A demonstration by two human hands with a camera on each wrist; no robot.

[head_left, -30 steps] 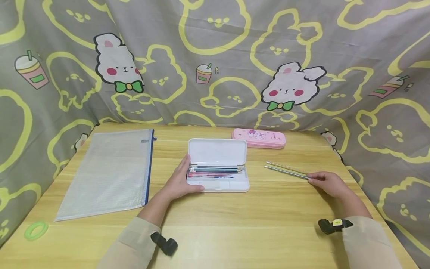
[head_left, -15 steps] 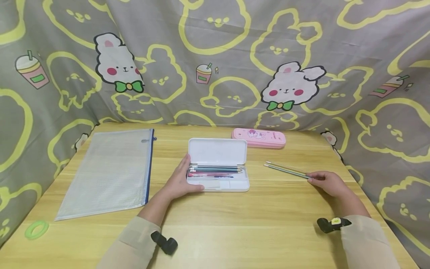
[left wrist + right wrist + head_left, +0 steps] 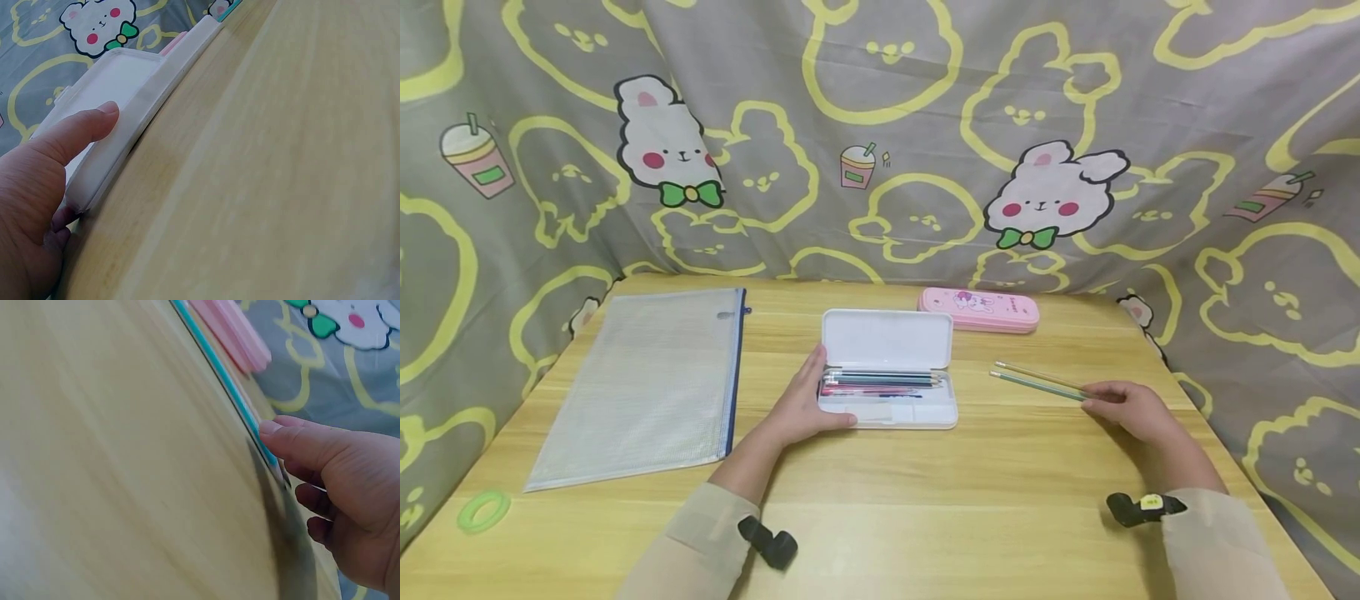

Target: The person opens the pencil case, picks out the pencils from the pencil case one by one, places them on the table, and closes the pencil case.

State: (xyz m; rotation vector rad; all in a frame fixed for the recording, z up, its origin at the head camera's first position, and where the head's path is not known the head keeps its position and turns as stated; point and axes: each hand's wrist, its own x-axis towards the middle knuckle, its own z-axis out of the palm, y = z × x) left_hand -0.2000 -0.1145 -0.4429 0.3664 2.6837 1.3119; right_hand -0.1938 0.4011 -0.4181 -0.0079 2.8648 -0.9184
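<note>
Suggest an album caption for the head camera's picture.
Left hand gripping an open white pencil case, right hand pinching two pencils over the table.

High head view, forward and down; close wrist views; table (image 3: 970,500) in all

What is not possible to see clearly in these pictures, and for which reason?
Pink case, head view: contents hidden by its closed lid.
Held pencils, head view: near ends covered by the right hand.
Teal pencil, right wrist view: far end cut off by top edge.
White case, left wrist view: contents hidden by its wall.
Yellow label, head view: marks too small to read.
</note>
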